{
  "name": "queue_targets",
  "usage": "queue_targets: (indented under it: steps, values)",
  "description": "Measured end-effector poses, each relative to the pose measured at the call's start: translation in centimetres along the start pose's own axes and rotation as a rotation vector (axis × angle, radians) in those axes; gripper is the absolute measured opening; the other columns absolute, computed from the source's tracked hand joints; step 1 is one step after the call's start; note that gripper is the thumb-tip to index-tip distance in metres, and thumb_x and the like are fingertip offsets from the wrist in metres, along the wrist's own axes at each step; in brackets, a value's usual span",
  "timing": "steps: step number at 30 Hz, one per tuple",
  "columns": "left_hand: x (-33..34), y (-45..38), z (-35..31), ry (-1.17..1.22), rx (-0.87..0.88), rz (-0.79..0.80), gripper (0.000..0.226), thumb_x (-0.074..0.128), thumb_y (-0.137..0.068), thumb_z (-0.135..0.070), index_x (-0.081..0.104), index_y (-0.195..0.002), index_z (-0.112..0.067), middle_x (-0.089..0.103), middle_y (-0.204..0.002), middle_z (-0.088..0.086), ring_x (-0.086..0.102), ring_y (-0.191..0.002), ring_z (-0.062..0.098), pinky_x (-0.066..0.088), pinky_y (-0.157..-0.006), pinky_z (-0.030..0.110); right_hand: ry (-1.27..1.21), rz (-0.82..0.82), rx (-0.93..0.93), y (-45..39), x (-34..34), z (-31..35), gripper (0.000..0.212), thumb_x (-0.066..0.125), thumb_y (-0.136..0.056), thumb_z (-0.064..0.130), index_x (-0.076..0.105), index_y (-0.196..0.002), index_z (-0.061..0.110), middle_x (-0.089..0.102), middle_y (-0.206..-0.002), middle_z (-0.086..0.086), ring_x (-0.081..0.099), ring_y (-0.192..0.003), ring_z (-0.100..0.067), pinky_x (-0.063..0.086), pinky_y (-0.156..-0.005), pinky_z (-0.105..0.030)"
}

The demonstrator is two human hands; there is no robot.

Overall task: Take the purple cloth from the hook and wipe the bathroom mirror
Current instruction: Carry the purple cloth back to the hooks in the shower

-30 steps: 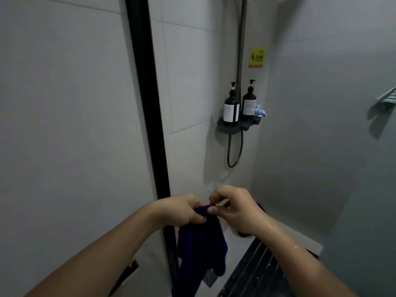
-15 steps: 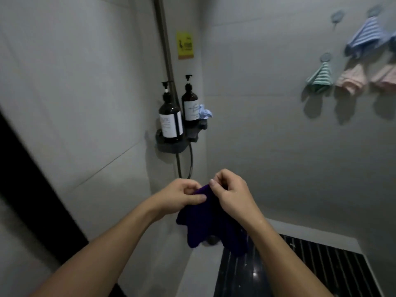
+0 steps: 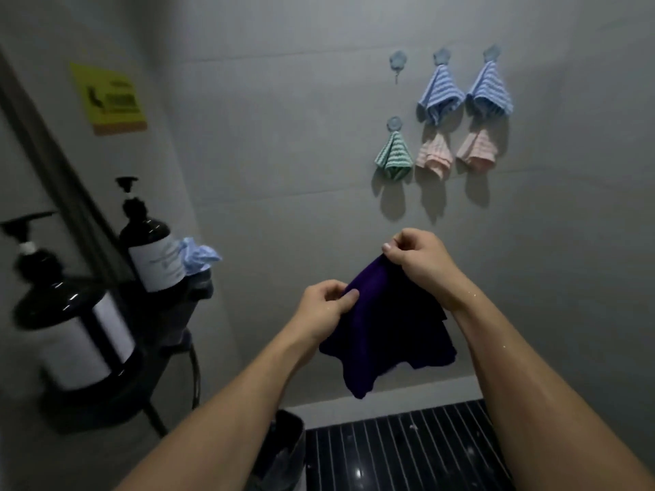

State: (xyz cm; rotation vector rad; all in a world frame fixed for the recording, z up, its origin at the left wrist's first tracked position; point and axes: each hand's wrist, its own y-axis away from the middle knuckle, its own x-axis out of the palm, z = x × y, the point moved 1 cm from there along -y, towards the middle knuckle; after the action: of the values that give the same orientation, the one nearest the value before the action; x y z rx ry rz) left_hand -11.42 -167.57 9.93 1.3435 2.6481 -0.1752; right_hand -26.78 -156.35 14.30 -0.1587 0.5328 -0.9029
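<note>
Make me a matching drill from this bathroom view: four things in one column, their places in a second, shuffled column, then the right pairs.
Things
1. dark purple cloth
2. green striped towel
3. bare flower-shaped wall hook
4. yellow warning sticker

Places
A. on the left wall, above the pump bottles
B. held up between the left hand and the right hand
C. top row, left of the two blue striped towels
D. lower row, left of the two pink towels

Pairs: 1-B, 2-D, 3-C, 4-A
</note>
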Motion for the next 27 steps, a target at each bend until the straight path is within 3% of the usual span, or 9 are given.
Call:
queue_targets:
  steps: [4, 7, 10, 15, 20, 22, 24, 27]
  values:
    - [1.0, -8.7, -3.5, -0.028, 0.084, 0.056, 0.019, 0.061, -0.096, -0.018, 0.070, -0.099, -0.001, 0.074, -0.086, 0.008, 0.068, -0.070, 0.010, 0.052, -0.057, 0.018, 0.013, 0.008, -0.045, -6.3, -3.5, -3.1, 0.023, 0.078, -0.087, 0.026, 0.071, -0.082, 0.005, 0.070, -0.076, -0.010, 0.060, -0.067, -0.011, 0.049, -0.065, -0.030]
    - [1.3, -15.2, -7.2, -0.137, 0.110, 0.125, 0.017, 0.063, -0.095, -0.016, 0.071, -0.095, 0.000, 0.072, -0.082, 0.010, 0.065, -0.070, 0.014, 0.050, -0.057, 0.019, -0.076, 0.029, -0.031, -10.5, -5.7, -5.5, 0.016, 0.076, -0.089, 0.018, 0.074, -0.085, 0.003, 0.074, -0.081, -0.016, 0.064, -0.069, -0.010, 0.051, -0.066, -0.027]
    - [1.8, -21.4, -10.7, -0.195, 0.171, 0.123, 0.012, 0.064, -0.093, -0.012, 0.070, -0.087, -0.004, 0.068, -0.079, 0.008, 0.059, -0.069, 0.015, 0.047, -0.058, 0.020, -0.161, 0.046, -0.086, -15.9, -7.3, -6.2, 0.012, 0.071, -0.092, 0.010, 0.070, -0.081, 0.005, 0.070, -0.073, -0.006, 0.063, -0.068, -0.009, 0.050, -0.063, -0.021]
    - [0.4, -29.9, -14.5, -0.181, 0.248, 0.056, 0.010, 0.066, -0.091, -0.008, 0.070, -0.084, -0.004, 0.065, -0.077, 0.009, 0.056, -0.075, 0.019, 0.044, -0.064, 0.026, -0.131, 0.035, -0.194, -24.6, -8.4, -5.0, 0.013, 0.068, -0.091, -0.002, 0.072, -0.089, 0.009, 0.071, -0.079, 0.003, 0.064, -0.072, -0.003, 0.052, -0.068, -0.016]
    - [-1.7, -37.0, -16.5, -0.222, 0.312, 0.017, 0.011, 0.067, -0.091, -0.012, 0.072, -0.088, -0.002, 0.070, -0.080, 0.008, 0.060, -0.077, 0.019, 0.047, -0.071, 0.030, -0.149, 0.044, -0.195, -31.8, -8.8, -4.2, 0.021, 0.064, -0.089, -0.012, 0.061, -0.095, 0.007, 0.065, -0.082, -0.012, 0.059, -0.074, -0.019, 0.047, -0.065, -0.027]
    - [-2.7, -40.8, -17.5, -0.279, 0.392, 0.021, 0.008, 0.069, -0.090, -0.015, 0.073, -0.084, -0.011, 0.074, -0.081, 0.007, 0.066, -0.078, 0.022, 0.053, -0.075, 0.036, -0.088, 0.001, -0.243, -34.9, -8.9, -4.0, 0.022, 0.063, -0.089, -0.014, 0.060, -0.093, 0.007, 0.068, -0.081, -0.010, 0.060, -0.075, -0.019, 0.048, -0.065, -0.027]
    - [-3.8, -44.5, -18.3, -0.341, 0.469, 0.012, 0.003, 0.073, -0.086, -0.021, 0.073, -0.083, -0.019, 0.077, -0.081, 0.006, 0.071, -0.080, 0.028, 0.057, -0.078, 0.043, 0.075, -0.045, -0.328, -38.0, -8.5, -3.6, 0.025, 0.063, -0.088, -0.014, 0.072, -0.093, 0.009, 0.074, -0.088, -0.005, 0.067, -0.082, -0.013, 0.054, -0.076, -0.023]
    - [-4.4, -48.7, -20.1, -0.435, 0.606, -0.030, 0.012, 0.075, -0.084, -0.028, 0.063, -0.086, -0.026, 0.075, -0.075, 0.003, 0.070, -0.074, 0.026, 0.055, -0.066, 0.036, 0.431, -0.157, -0.452, -42.1, -8.7, -2.3, 0.038, 0.060, -0.087, -0.014, 0.080, -0.107, 0.012, 0.076, -0.101, 0.000, 0.067, -0.091, -0.002, 0.049, -0.084, -0.007]
